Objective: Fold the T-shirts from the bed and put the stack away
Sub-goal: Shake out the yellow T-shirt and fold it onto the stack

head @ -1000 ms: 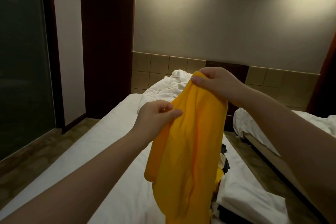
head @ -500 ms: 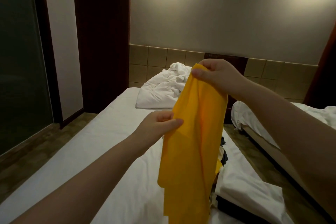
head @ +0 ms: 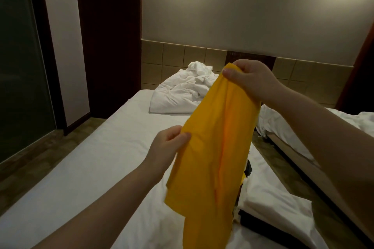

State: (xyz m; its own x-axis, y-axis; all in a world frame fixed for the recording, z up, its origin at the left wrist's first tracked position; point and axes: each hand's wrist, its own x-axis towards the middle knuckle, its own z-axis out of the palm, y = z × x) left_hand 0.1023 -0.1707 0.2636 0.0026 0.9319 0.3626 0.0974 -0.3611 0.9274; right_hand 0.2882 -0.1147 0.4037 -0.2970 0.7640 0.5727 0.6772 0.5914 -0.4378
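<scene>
Seen from the head camera, a yellow T-shirt [head: 214, 147] hung in the air at the centre of the frame, above a white-sheeted bed [head: 91, 157] that ran from the lower left toward the middle. The right hand [head: 251, 79], right of centre and higher up, pinched the shirt's top end, its thumb lying over the front of the cloth and its fingers curled behind it. The left hand [head: 166, 147], lower and left of centre, gripped the shirt's left edge between thumb and curled fingers. Between the two hands the cloth ran on a slant, and below the left hand it dropped in loose folds to the bottom edge of the frame. At the far end of the bed, behind the shirt, lay a crumpled white duvet [head: 178, 93]. In the lower right, on the bed just beside the hanging shirt, sat a heap of white cloth [head: 273, 204] with a dark garment [head: 257, 226] showing under it. A second bed [head: 293, 127] with rumpled white bedding stood at the right edge. A dark wooden panel [head: 109, 36] filled the upper left, with a glass door [head: 18, 66] at the far left.
</scene>
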